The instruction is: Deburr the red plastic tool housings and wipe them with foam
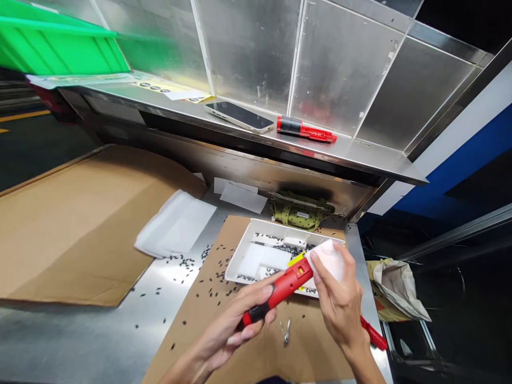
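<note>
My left hand (236, 328) is closed around the lower end of a red and black electric screwdriver (280, 290), holding it slanted up to the right. My right hand (340, 304) grips a small white plastic part (330, 258) against the tool's upper end, where a yellow piece shows. Both hands hover over a brown cardboard sheet (208, 304). Just behind them lies a white tray (256, 234) holding white pieces and several small black screws. A small metal bit (286, 332) rests on the cardboard below the tool.
Black screws are scattered over the cardboard and the steel bench (100, 330). A phone (240, 116) and a second red screwdriver (306, 129) lie on the upper shelf. White foam sheets (176, 224), a green pouch (300, 212), a green bin (60, 45) and a crumpled bag (398, 288) surround the work area.
</note>
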Motion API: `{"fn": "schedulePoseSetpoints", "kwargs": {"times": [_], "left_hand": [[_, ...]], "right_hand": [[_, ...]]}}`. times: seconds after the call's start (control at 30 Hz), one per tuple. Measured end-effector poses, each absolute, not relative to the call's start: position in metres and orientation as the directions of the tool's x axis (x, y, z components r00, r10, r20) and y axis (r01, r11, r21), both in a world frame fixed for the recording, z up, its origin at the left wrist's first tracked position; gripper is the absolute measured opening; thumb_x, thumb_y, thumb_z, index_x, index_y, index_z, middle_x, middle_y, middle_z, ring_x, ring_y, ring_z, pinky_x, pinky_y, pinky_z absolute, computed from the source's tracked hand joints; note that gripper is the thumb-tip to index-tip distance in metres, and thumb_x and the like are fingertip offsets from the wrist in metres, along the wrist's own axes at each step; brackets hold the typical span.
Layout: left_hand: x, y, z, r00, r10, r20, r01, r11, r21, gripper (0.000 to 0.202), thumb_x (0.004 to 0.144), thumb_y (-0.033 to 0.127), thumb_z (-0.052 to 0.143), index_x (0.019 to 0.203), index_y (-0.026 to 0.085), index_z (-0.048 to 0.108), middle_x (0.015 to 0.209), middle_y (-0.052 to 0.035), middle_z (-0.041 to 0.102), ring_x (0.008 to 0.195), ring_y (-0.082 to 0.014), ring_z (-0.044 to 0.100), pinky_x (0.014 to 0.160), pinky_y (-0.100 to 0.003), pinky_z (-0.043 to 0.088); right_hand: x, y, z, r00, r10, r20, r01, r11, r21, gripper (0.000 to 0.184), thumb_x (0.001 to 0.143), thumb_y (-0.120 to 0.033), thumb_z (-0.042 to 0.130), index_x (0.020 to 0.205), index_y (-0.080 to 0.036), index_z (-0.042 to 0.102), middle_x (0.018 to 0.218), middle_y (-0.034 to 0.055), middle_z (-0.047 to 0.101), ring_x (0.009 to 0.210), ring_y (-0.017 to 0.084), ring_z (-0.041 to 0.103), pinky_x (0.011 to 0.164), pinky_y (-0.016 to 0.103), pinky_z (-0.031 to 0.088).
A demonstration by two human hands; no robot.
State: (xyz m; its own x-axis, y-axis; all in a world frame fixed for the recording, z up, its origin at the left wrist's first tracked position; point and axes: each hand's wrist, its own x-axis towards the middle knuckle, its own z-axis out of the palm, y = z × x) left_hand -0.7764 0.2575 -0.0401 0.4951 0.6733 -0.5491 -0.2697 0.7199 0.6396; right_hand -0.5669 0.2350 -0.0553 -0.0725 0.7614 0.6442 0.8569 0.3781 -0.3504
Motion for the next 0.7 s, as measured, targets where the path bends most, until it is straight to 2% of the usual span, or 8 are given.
{"fn": "schedulePoseSetpoints", "kwargs": {"times": [0.1, 0.2, 0.27, 0.33, 0.47, 0.53, 0.63, 0.7], "left_hand": [[-0.776, 0.255, -0.043, 0.514, 0.656, -0.552, -0.238, 0.728, 0.643, 0.087, 0.064, 0.055, 0.079, 0.136, 0.016, 0.051, 0.06, -0.0005, 0.06, 0.037, 0.0014, 0.023, 0.032, -0.011, 0.005], [-0.774, 0.252, -0.045, 0.496, 0.707, -0.504, -0.189, 0.655, 0.732, 0.083, 0.068, 0.055, 0.075, 0.137, 0.016, 0.05, 0.062, 0.0009, 0.057, 0.038, 0.0006, 0.026, 0.035, -0.013, 0.006], [-0.774, 0.252, -0.046, 0.472, 0.738, -0.482, -0.195, 0.62, 0.76, 0.082, 0.07, 0.056, 0.073, 0.137, 0.016, 0.05, 0.063, 0.0013, 0.056, 0.038, 0.0007, 0.025, 0.035, -0.014, 0.005], [-0.775, 0.253, -0.046, 0.484, 0.727, -0.487, -0.184, 0.629, 0.755, 0.084, 0.069, 0.057, 0.073, 0.138, 0.015, 0.048, 0.063, 0.0014, 0.056, 0.038, 0.0006, 0.024, 0.036, -0.015, 0.005], [-0.777, 0.257, -0.046, 0.498, 0.718, -0.485, -0.155, 0.625, 0.765, 0.083, 0.07, 0.056, 0.073, 0.137, 0.015, 0.049, 0.062, 0.0017, 0.055, 0.038, 0.0004, 0.024, 0.036, -0.015, 0.004], [-0.777, 0.259, -0.047, 0.495, 0.713, -0.497, -0.169, 0.64, 0.75, 0.084, 0.068, 0.056, 0.074, 0.136, 0.014, 0.05, 0.062, 0.0016, 0.055, 0.039, 0.0005, 0.022, 0.036, -0.015, 0.003], [-0.775, 0.258, -0.05, 0.484, 0.693, -0.535, -0.156, 0.669, 0.726, 0.091, 0.065, 0.059, 0.074, 0.139, 0.013, 0.046, 0.063, 0.0012, 0.055, 0.039, -0.0001, 0.023, 0.037, -0.016, 0.003], [-0.773, 0.257, -0.052, 0.462, 0.715, -0.524, -0.152, 0.646, 0.748, 0.09, 0.067, 0.058, 0.073, 0.14, 0.014, 0.044, 0.064, 0.0013, 0.055, 0.04, -0.0005, 0.024, 0.037, -0.016, 0.004]], "right_hand": [[-0.568, 0.239, -0.059, -0.08, 0.772, 0.63, 0.857, 0.376, -0.352, 0.042, 0.094, -0.014, 0.047, 0.131, -0.031, 0.058, 0.145, 0.0092, 0.035, 0.125, 0.024, 0.053, 0.089, 0.033, 0.055], [-0.567, 0.241, -0.061, -0.067, 0.78, 0.622, 0.876, 0.344, -0.337, 0.037, 0.095, -0.018, 0.047, 0.126, -0.031, 0.062, 0.142, 0.0088, 0.04, 0.12, 0.025, 0.056, 0.084, 0.032, 0.057], [-0.567, 0.241, -0.062, -0.084, 0.783, 0.616, 0.866, 0.363, -0.344, 0.039, 0.095, -0.017, 0.046, 0.129, -0.032, 0.059, 0.144, 0.0083, 0.037, 0.123, 0.025, 0.054, 0.086, 0.032, 0.057], [-0.567, 0.24, -0.063, -0.087, 0.782, 0.618, 0.845, 0.386, -0.369, 0.043, 0.095, -0.015, 0.045, 0.132, -0.033, 0.055, 0.146, 0.0077, 0.035, 0.127, 0.024, 0.051, 0.088, 0.031, 0.056], [-0.568, 0.238, -0.067, -0.077, 0.793, 0.604, 0.864, 0.356, -0.357, 0.04, 0.095, -0.018, 0.047, 0.129, -0.035, 0.058, 0.141, 0.0086, 0.04, 0.119, 0.024, 0.057, 0.083, 0.033, 0.058], [-0.57, 0.236, -0.071, -0.075, 0.822, 0.564, 0.86, 0.34, -0.381, 0.042, 0.095, -0.018, 0.046, 0.132, -0.036, 0.056, 0.144, 0.0088, 0.037, 0.121, 0.025, 0.057, 0.085, 0.034, 0.058], [-0.572, 0.237, -0.078, -0.019, 0.849, 0.528, 0.85, 0.293, -0.439, 0.042, 0.096, -0.018, 0.045, 0.133, -0.035, 0.055, 0.145, 0.0096, 0.036, 0.123, 0.026, 0.055, 0.086, 0.034, 0.058], [-0.574, 0.239, -0.081, 0.013, 0.847, 0.531, 0.861, 0.26, -0.436, 0.04, 0.096, -0.02, 0.045, 0.131, -0.036, 0.057, 0.143, 0.0102, 0.039, 0.12, 0.026, 0.057, 0.083, 0.037, 0.059]]}}
